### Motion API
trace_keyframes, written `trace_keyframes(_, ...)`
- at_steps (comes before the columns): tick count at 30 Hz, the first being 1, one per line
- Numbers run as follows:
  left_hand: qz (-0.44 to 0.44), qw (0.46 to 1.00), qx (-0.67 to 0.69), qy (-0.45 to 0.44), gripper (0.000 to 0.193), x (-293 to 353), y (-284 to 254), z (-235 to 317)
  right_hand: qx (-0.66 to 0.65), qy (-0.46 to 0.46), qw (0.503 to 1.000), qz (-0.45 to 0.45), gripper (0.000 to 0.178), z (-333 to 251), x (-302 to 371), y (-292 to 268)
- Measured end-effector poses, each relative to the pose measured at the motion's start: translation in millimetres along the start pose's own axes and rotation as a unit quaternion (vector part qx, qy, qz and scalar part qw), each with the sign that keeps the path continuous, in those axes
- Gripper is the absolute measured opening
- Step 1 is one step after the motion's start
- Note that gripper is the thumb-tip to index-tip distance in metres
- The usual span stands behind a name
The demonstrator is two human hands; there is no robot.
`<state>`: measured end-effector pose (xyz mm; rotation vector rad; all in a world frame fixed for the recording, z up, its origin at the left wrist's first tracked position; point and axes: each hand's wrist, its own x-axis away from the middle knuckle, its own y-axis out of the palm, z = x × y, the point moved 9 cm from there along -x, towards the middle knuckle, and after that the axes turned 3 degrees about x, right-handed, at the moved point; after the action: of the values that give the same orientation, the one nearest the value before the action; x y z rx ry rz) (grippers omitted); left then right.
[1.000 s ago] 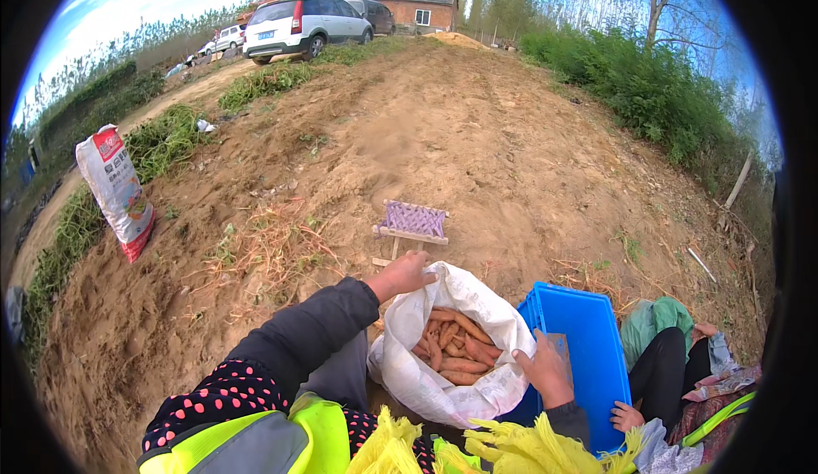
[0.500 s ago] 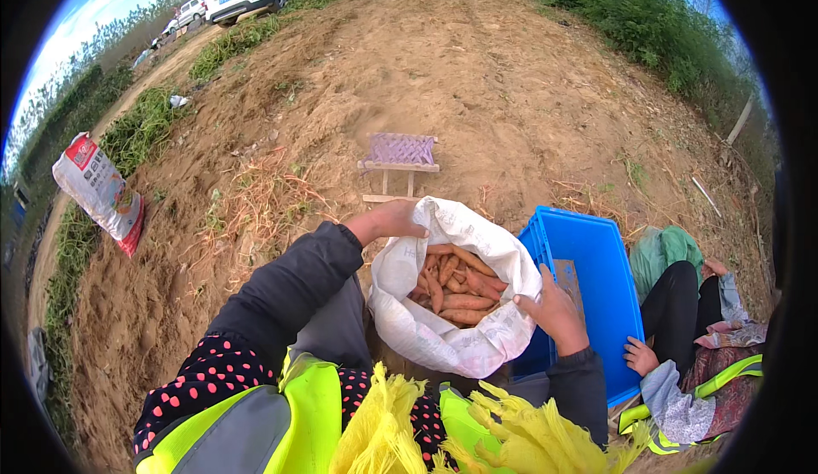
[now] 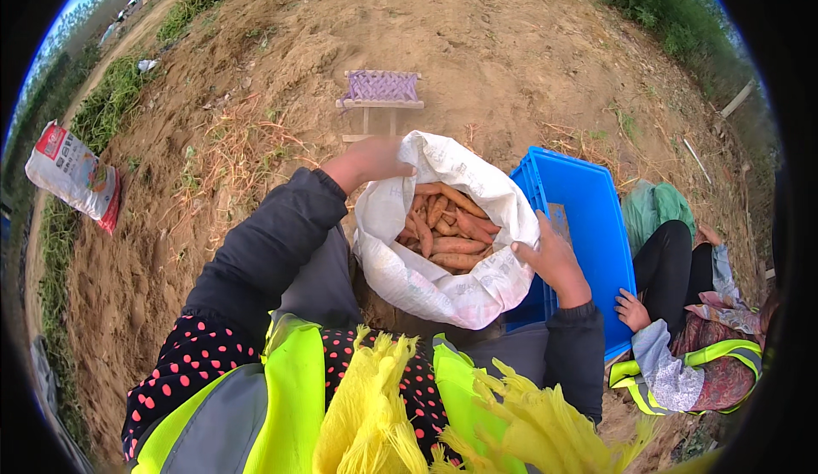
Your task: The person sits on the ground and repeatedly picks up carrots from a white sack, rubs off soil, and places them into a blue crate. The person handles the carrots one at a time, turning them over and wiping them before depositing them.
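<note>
A white woven sack (image 3: 409, 282) stands upright between my knees with its mouth wide and its rim rolled outward. Inside lie several orange-brown sweet potatoes (image 3: 456, 225), some dusted with soil. My left hand (image 3: 379, 160) is closed on the far left part of the rim, fingertips partly hidden by the cloth. On the right side my right hand (image 3: 555, 261) grips the rim, its thumb over the edge and its fingers behind the cloth. Right beside that hand is a blue plastic crate (image 3: 596, 252), tilted, with a brownish flat piece partly visible at its inner side.
A co-worker's hand (image 3: 632, 310) rests on the crate's near right edge, with a green bag (image 3: 656, 206) beyond. Ahead is a low stool with a purple woven seat (image 3: 382, 86). A printed white-and-red sack (image 3: 75, 176) stands far left. Dry stalks (image 3: 239, 159) litter the bare soil.
The view has tipped downward, so the sack, stool and crate sit higher in the picture. Both my hands keep their hold on the sack's rim.
</note>
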<state>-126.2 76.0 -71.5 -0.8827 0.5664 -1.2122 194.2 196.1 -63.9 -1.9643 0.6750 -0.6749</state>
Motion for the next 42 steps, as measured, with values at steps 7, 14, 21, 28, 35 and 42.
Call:
trace_keyframes(7, -0.007, 1.000, -0.015, -0.016, 0.050, 6.3, -8.4, 11.9, 0.003, -0.008, 1.000, -0.001, 0.086, -2.2, 1.8, -2.4)
trace_keyframes(14, -0.002, 1.000, -0.006, -0.010, 0.054, 6.5, -6.8, 9.5, -0.007, -0.004, 1.000, -0.007, 0.086, 0.7, -0.1, 0.7)
trace_keyframes(21, -0.011, 1.000, -0.022, -0.016, 0.054, 4.1, -4.8, 6.8, -0.018, -0.022, 1.000, -0.005, 0.085, -2.5, 0.4, -0.6)
trace_keyframes(28, -0.016, 0.999, -0.028, -0.027, 0.051, 4.7, -4.2, 5.5, -0.002, -0.017, 1.000, -0.005, 0.083, -0.5, 0.6, 0.2)
trace_keyframes(35, -0.016, 0.999, -0.034, -0.026, 0.053, 3.3, -3.4, 4.4, 0.010, -0.023, 1.000, -0.001, 0.082, 0.7, -0.2, 1.4)
trace_keyframes(42, -0.018, 0.999, -0.032, -0.029, 0.056, 3.2, -3.4, 3.3, -0.002, -0.030, 1.000, 0.000, 0.080, 1.5, -1.1, 2.8)
